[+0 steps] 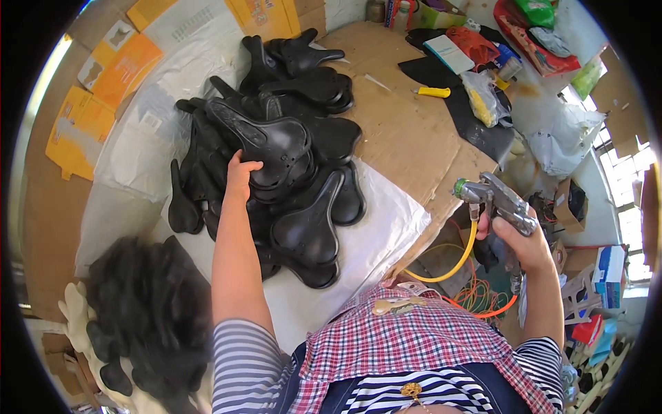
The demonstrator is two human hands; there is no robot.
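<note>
Item 1: top saddle-shaped piece (284, 143), black and glossy, lying uppermost on the pile of black saddles (314, 228). I have my left grip (238, 181) at its near left edge, thumb laid over the edge and pointing right; most fingers are hidden, so I cannot tell from here whether it is clamped.

Item 2: spray gun (502, 201), dark grey and stained, green ring at the front, held up right of the pile with its nose pointing left. My right grip (527, 238) is closed around its handle. Attached: yellow hose (463, 257) under the front, orange hose (502, 310) at the handle's foot.

Item 3: counter (407, 145), cardboard-covered; a white sheet (389, 219) lies under the pile.

Item 4: yellow-handled cutter (433, 92), on the far part of the counter, well apart from both grips.

Item 5: second dark heap (148, 310), lower left, blurred in my view.

Item 6: checked apron (393, 331), red, white and blue, nearest my camera.
</note>
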